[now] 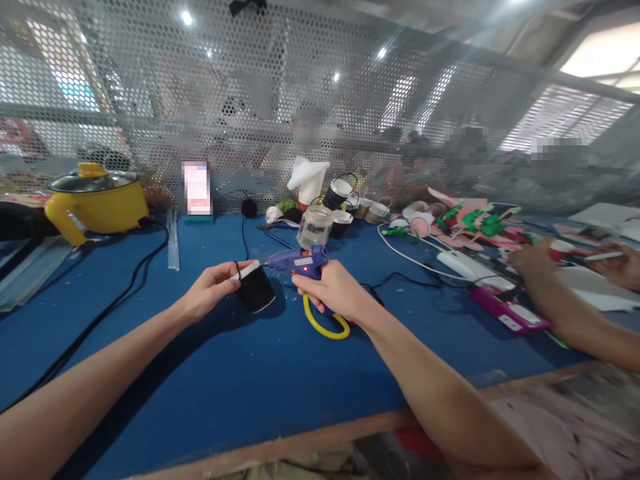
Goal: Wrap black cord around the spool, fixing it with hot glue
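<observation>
My left hand (213, 288) pinches the white rim of a small black cup (256, 291), which is tilted on its side above the blue table. A black cord runs from the cup's rim back to a ball of black cord (249, 208). My right hand (333, 290) is closed around a blue hot glue gun (303, 261) with a small red light lit. The gun's nozzle points left and meets or nearly meets the cup's rim; I cannot tell which. Under my right hand lies a yellow loop handle (327, 327), apparently of scissors, partly hidden.
Behind my hands stand a clear jar (315, 227) and several small cups with cord handles (339, 193). A yellow electric pot (97, 200), a phone (197, 189) and clear glue sticks (173, 240) are at left. At right, a co-worker's arm (565, 300) reaches past a purple power strip (507, 312).
</observation>
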### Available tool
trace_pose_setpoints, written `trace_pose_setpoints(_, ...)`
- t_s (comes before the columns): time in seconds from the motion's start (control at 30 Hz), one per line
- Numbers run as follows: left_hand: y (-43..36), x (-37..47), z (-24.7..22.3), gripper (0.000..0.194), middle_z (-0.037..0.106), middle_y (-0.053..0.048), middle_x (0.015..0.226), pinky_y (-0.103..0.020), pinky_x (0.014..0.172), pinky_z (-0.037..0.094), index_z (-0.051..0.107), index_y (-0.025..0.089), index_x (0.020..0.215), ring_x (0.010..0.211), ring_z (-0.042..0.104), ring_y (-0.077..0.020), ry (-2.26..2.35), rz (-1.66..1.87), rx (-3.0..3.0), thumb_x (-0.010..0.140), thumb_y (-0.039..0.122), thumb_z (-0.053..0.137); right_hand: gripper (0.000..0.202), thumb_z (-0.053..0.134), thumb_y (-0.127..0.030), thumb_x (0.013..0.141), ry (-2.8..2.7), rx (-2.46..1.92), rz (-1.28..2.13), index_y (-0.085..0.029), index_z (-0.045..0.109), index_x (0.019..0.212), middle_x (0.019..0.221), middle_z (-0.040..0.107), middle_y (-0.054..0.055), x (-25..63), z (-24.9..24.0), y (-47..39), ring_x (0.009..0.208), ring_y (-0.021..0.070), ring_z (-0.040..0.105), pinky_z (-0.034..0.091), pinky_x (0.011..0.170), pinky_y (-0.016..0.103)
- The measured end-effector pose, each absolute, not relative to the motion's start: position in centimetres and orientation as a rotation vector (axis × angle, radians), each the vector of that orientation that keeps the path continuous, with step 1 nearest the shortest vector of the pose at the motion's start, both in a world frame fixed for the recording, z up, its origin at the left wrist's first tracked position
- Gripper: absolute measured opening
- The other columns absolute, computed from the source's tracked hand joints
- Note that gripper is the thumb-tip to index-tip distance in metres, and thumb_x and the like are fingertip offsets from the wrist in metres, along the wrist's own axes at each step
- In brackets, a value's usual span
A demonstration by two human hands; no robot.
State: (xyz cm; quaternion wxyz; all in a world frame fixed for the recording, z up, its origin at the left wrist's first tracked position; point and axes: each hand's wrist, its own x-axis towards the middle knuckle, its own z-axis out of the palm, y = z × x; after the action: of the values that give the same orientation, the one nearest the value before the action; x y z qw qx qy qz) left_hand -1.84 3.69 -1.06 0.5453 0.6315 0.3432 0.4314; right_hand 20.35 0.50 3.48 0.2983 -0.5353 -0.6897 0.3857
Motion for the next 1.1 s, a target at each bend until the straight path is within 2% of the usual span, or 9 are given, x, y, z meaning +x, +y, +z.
trace_pose_setpoints(0.23, 3.4, -1.7, -0.4, 0.019, 0.053, -0.014, 0.120, -0.044, 0.094, 0.027, 0.047, 0.015, 0.058, 0.113, 0.043, -0.0295, 0.848, 1.007, 1.555, 0.068, 0.027, 0.058, 0.018, 0.057, -0.022, 0.069, -1.571, -1.169, 1.297, -0.015, 0.047, 0.055, 0.037, 0.042, -0.007, 21.8, 3.3, 2.3, 0.031, 0.0034, 0.037, 0.029, 0.035, 0.016)
trace_pose_setpoints(0.43, 3.2, -1.7, -0.1, 0.019, 0.051, -0.016, 0.121, -0.045, 0.094, 0.026, 0.045, 0.016, 0.057, 0.115, 0.042, -0.0294, 0.876, 0.980, 1.578, 0.069, 0.026, 0.055, 0.007, 0.059, -0.017, 0.069, -1.210, -1.220, 1.155, -0.012, 0.056, 0.065, 0.048, 0.053, -0.003, 23.0, 5.2, 5.5, 0.038, 0.0044, 0.046, 0.037, 0.037, 0.015)
trace_pose_setpoints(0.6, 3.2, -1.7, -0.2, 0.019, 0.049, -0.017, 0.123, -0.045, 0.095, 0.025, 0.043, 0.016, 0.059, 0.115, 0.041, -0.0296, 0.869, 0.976, 1.589, 0.069, 0.027, 0.055, 0.025, 0.045, -0.018, 0.082, -1.205, -1.361, 1.107, -0.011, 0.051, 0.059, 0.044, 0.050, -0.003, 23.5, 6.7, 10.0, 0.034, 0.0035, 0.043, 0.039, 0.036, 0.015)
trace_pose_setpoints(0.73, 3.2, -1.8, -0.3, 0.019, 0.047, -0.017, 0.124, -0.045, 0.095, 0.026, 0.043, 0.016, 0.060, 0.115, 0.040, -0.0293, 0.855, 0.963, 1.607, 0.070, 0.027, 0.054, 0.024, 0.045, -0.022, 0.083, -1.225, -1.520, 1.115, -0.012, 0.051, 0.061, 0.041, 0.051, -0.001, 23.9, 6.5, 13.0, 0.035, 0.0062, 0.046, 0.043, 0.038, 0.018)
trace_pose_setpoints(0.83, 3.3, -1.8, -0.3, 0.018, 0.046, -0.017, 0.125, -0.043, 0.094, 0.027, 0.043, 0.016, 0.060, 0.116, 0.040, -0.0286, 0.846, 0.949, 1.625, 0.071, 0.027, 0.053, 0.027, 0.045, -0.032, 0.082, -1.255, -1.660, 1.075, -0.013, 0.052, 0.066, 0.044, 0.055, 0.002, 24.4, 5.9, 13.9, 0.038, 0.0100, 0.050, 0.046, 0.040, 0.024)
trace_pose_setpoints(0.97, 3.1, -1.8, -0.3, 0.020, 0.046, -0.016, 0.125, -0.043, 0.093, 0.028, 0.042, 0.016, 0.060, 0.114, 0.042, -0.0288, 0.857, 0.940, 1.643, 0.071, 0.028, 0.053, 0.037, 0.043, -0.045, 0.079, -1.319, -1.824, 0.845, -0.012, 0.055, 0.069, 0.054, 0.060, 0.010, 25.4, 5.9, 13.4, 0.055, 0.0191, 0.059, 0.048, 0.048, 0.031)
trace_pose_setpoints(1.03, 3.1, -1.8, -0.4, 0.019, 0.045, -0.016, 0.125, -0.043, 0.092, 0.029, 0.044, 0.015, 0.062, 0.112, 0.043, -0.0290, 0.859, 0.931, 1.653, 0.071, 0.029, 0.052, 0.034, 0.049, -0.043, 0.076, -1.333, -1.880, 0.649, -0.010, 0.057, 0.072, 0.068, 0.062, 0.016, 25.5, 6.5, 12.5, 0.074, 0.0254, 0.060, 0.046, 0.058, 0.034)
trace_pose_setpoints(1.1, 3.1, -1.8, -0.4, 0.019, 0.045, -0.017, 0.125, -0.043, 0.092, 0.030, 0.044, 0.015, 0.062, 0.111, 0.044, -0.0292, 0.850, 0.932, 1.650, 0.071, 0.030, 0.052, 0.029, 0.052, -0.039, 0.075, -1.378, -1.880, 0.402, -0.010, 0.059, 0.077, 0.084, 0.061, 0.019, 25.1, 7.1, 11.2, 0.091, 0.0286, 0.055, 0.042, 0.069, 0.035)
